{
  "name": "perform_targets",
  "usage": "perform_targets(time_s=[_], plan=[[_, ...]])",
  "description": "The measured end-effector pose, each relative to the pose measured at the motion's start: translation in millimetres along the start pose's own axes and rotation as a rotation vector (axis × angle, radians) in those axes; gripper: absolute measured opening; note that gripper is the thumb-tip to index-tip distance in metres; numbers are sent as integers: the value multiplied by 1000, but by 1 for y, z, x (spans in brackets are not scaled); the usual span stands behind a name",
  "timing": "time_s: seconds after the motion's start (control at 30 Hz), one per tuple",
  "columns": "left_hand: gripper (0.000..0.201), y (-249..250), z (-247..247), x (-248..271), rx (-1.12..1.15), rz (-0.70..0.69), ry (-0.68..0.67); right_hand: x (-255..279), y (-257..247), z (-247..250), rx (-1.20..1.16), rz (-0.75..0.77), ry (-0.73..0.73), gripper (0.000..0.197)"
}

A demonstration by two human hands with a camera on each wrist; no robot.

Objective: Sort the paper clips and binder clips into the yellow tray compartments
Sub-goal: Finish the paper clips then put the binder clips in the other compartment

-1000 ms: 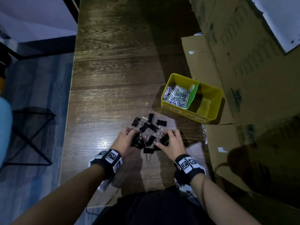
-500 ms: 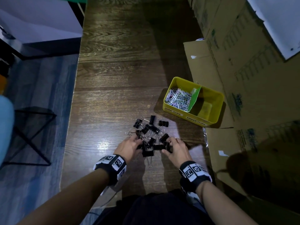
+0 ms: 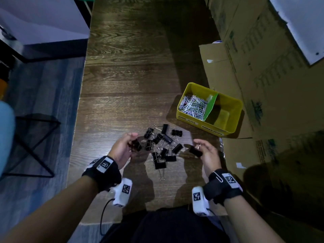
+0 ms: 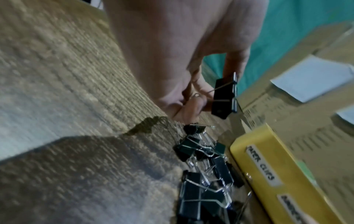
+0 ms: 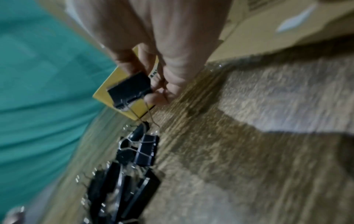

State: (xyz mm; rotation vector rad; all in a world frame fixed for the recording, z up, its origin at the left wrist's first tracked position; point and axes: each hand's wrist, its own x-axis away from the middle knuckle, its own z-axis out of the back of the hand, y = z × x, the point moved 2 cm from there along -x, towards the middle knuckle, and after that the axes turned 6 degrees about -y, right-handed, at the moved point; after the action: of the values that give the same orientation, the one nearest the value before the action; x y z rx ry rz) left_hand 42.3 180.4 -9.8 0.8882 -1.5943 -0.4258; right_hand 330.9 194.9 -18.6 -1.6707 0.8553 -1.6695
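A yellow tray [image 3: 184,88] sits on the dark wooden table at the right, split by a green divider [image 3: 211,106]. Its left compartment holds several paper clips [image 3: 193,106]; the right compartment looks bare. A pile of black binder clips [image 3: 162,146] lies on the table in front of the tray. My left hand [image 3: 129,142] is raised at the pile's left and pinches a black binder clip [image 4: 224,97]. My right hand [image 3: 199,146] is raised at the pile's right and holds another black binder clip [image 5: 130,89]. The tray's labelled side [image 4: 268,174] shows beside the pile.
Flattened cardboard boxes [image 3: 263,76] lie along the table's right side, partly under the tray. The table's left edge [image 3: 80,111] drops to a blue-grey floor with a black frame stand [image 3: 35,146]. A grey-white box [image 3: 43,20] sits at the far left.
Both hands were down on the pile of binder clips; now they have lifted and moved apart, each with a binder clip. The pile has spread a little.
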Motion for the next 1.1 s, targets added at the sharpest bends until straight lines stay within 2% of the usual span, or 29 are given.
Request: perform_targets(time_s=[0.07,0.13,0.17,0.23,0.3,0.37,0.43,0.47,0.53,0.6,0.77,0.87,0.93,1.0,1.1], plan=[[22,4,-2,0,164,-7,-19,1,-7,-3,-127,-45,26,37],[26,7,-2,0,250,1,13,5,-15,-7,-62,-61,1,36],[27,7,-2,-1,256,10,22,5,-14,-10,48,-66,-36,34],[29,7,-3,-1,185,28,-6,5,-12,-21,436,-84,-144,43],[36,6,-7,-2,-97,36,-51,3,-1,-33,867,-127,-263,60],[32,2,-13,-1,-581,-11,-116,3,8,-44,1131,-121,-254,60],[16,-4,-22,0,-962,-69,-168,3,13,-50,1189,-68,-160,54],[20,-7,-27,1,-1123,-112,-192,3,14,-53,1176,-38,-127,53],[48,-19,-34,-1,-1394,-203,-243,-1,20,-58,1163,-1,-129,53],[59,-27,-39,-2,-1527,-300,-251,-3,22,-61,1166,-2,-156,51],[43,-44,-38,-7,-1569,-433,-225,0,25,-56,1138,53,-223,24],[21,-44,-35,-9,-1520,-500,-283,5,28,-52,1088,31,-298,32],[15,-42,-30,-10,-1487,-462,-298,7,24,-48,1011,95,-335,27],[14,-38,-25,-9,-1350,-384,-262,8,15,-41,880,136,-343,19],[11,-28,-20,-5,-1039,-144,-164,8,0,-21,618,42,-269,17]])
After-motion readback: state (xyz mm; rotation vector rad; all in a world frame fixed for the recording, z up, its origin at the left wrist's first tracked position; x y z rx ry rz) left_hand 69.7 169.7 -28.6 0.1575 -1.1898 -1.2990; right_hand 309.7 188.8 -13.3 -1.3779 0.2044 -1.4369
